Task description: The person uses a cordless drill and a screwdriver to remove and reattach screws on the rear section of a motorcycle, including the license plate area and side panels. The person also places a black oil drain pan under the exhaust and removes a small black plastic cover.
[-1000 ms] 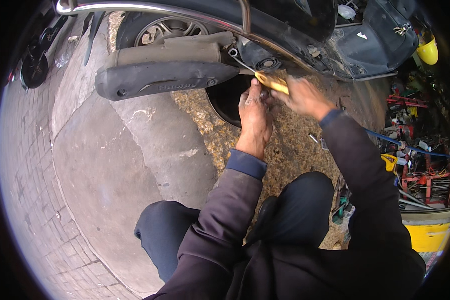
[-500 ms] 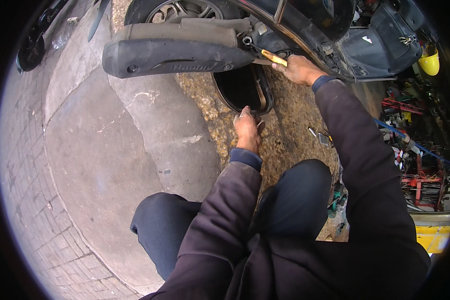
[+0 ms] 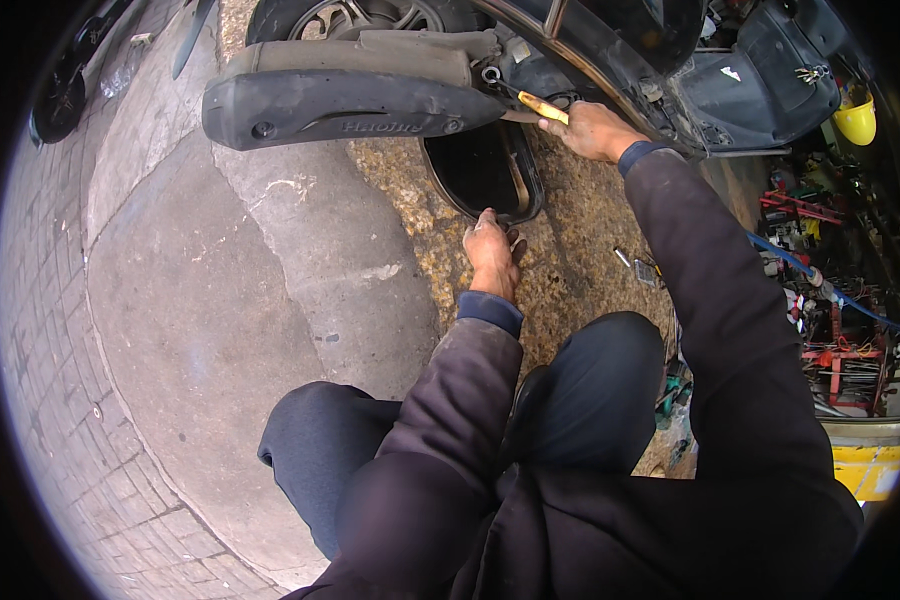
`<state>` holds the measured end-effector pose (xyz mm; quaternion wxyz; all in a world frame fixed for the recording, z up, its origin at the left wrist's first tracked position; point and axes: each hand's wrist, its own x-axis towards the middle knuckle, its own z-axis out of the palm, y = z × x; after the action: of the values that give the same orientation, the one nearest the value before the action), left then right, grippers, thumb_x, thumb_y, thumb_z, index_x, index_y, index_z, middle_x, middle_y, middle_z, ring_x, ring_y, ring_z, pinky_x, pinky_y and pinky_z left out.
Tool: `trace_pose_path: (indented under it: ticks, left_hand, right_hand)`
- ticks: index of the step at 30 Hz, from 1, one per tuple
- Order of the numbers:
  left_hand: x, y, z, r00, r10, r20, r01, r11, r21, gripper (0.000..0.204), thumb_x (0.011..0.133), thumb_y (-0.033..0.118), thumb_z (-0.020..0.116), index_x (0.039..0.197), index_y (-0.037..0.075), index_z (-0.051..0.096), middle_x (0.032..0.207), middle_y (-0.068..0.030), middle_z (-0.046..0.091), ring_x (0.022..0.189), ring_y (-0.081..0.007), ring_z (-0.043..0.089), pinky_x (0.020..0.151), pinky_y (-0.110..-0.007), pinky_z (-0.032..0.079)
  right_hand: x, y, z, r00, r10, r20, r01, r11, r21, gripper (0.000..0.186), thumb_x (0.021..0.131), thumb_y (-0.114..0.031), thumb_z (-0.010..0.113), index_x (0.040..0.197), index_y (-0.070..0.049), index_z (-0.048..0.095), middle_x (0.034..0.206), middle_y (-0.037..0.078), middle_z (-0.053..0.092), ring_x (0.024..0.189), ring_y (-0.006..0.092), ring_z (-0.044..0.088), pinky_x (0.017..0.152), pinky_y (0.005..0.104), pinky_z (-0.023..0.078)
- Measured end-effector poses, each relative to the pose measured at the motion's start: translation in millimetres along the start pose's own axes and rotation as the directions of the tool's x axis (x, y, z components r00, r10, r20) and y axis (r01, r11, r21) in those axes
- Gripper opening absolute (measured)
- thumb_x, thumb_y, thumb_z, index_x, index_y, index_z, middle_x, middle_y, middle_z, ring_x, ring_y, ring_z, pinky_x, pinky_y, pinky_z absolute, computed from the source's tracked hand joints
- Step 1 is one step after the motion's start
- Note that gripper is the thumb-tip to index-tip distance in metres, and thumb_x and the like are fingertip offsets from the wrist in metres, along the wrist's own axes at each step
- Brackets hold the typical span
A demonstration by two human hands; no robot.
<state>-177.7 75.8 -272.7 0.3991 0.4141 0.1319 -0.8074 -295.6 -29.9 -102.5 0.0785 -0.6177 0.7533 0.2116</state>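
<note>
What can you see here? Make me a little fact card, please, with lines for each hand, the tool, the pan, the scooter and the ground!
Left hand: fingers at the near rim of the black pan
Right hand: holding a yellow-handled tool
Tool: dark shaft pointing toward the scooter
Pan: on the ground, beside the grey-black exhaust in this view
Scooter: dark, with one spoked wheel partly showing
Ground: small metal piece right of the pan

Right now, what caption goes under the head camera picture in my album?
Right hand holding a yellow-handled tool beside a scooter muffler, left hand at the rim of a black tray.
</note>
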Motion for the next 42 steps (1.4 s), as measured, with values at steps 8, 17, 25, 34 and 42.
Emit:
trace_pose_path:
  ticks: [8,17,25,34,42]
  left_hand:
    - [5,-2,-3,1.000,0.017,0.008,-0.017,1.000,-0.009,0.016,0.096,0.030,0.051,0.090,0.016,0.056,0.075,0.0013,0.050,0.069,-0.0177,0.051,0.075,-0.046,0.047]
    - [61,9,-35,0.998,0.066,0.022,-0.069,0.981,0.179,0.036,0.094,0.034,0.054,0.122,0.012,0.055,0.104,-0.0048,0.051,0.082,-0.0205,0.050,0.072,-0.044,0.047]
    - [89,-9,-33,0.999,0.019,-0.038,-0.014,0.993,0.113,0.026,0.095,0.032,0.052,0.113,0.015,0.060,0.096,-0.0021,0.054,0.078,-0.0199,0.051,0.072,-0.043,0.047]
    - [60,0,-25,0.999,-0.046,-0.003,0.045,0.998,-0.036,0.021,0.096,0.032,0.052,0.103,0.014,0.060,0.093,-0.0031,0.055,0.079,-0.0204,0.052,0.071,-0.042,0.046]
    - [56,2,-19,0.988,0.099,-0.118,-0.098,0.995,0.010,0.026,0.087,0.028,0.058,0.100,0.006,0.061,0.083,-0.0057,0.060,0.069,-0.0213,0.057,0.062,-0.038,0.047]
  right_hand:
    - [1,1,-1,1.000,-0.006,-0.025,0.004,0.998,-0.064,0.063,0.094,-0.059,0.051,0.102,0.000,0.069,0.100,0.023,0.068,0.098,0.0399,0.064,0.084,0.0491,0.048]
    - [5,9,-2,0.994,-0.071,-0.088,0.072,0.997,0.011,0.077,0.092,-0.067,0.046,0.086,0.008,0.064,0.085,0.029,0.064,0.087,0.0451,0.062,0.076,0.0499,0.047]
    - [0,-4,-3,0.995,0.031,-0.092,-0.032,0.999,-0.007,0.074,0.093,-0.064,0.047,0.092,0.008,0.066,0.091,0.028,0.066,0.094,0.0448,0.062,0.081,0.0498,0.048]
    - [-12,-35,-24,0.994,0.054,-0.093,-0.068,0.984,-0.162,0.069,0.093,-0.062,0.049,0.099,0.005,0.067,0.100,0.026,0.067,0.099,0.0426,0.063,0.085,0.0494,0.049]
    - [-5,-69,-38,0.993,0.119,0.000,-0.109,0.916,-0.387,0.059,0.094,-0.055,0.051,0.115,-0.003,0.066,0.118,0.021,0.065,0.114,0.0359,0.060,0.096,0.0451,0.047]
